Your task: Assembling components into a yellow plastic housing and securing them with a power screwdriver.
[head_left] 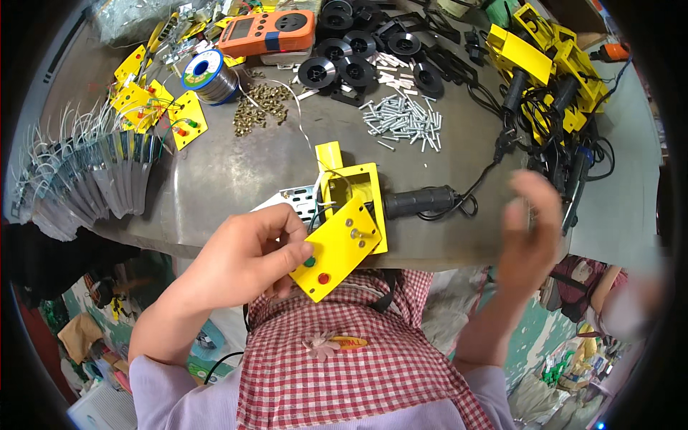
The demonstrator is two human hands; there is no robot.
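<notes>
My left hand (pixel 251 251) pinches a yellow cover plate (pixel 335 247) at its left end, between thumb and fingers. A green and a red round part sit on the plate, and a small metal stub sticks up near its right end. The tilted plate partly covers an open yellow housing (pixel 378 193) with wires inside. From the housing's right side runs a ribbed black handle (pixel 419 201) with a cable. A slotted metal plate (pixel 299 201) lies on its left. My right hand (pixel 529 233), smeared by motion, is raised off to the right, apart from the housing; its fingers are unclear.
Screws (pixel 405 120), brass bits (pixel 261 107), a solder spool (pixel 209 76), black discs (pixel 356 70) and an orange meter (pixel 268 33) lie beyond. Left are grey sleeved pieces with wires (pixel 100 175) and yellow plates (pixel 188 118); right, wired yellow housings (pixel 522 56).
</notes>
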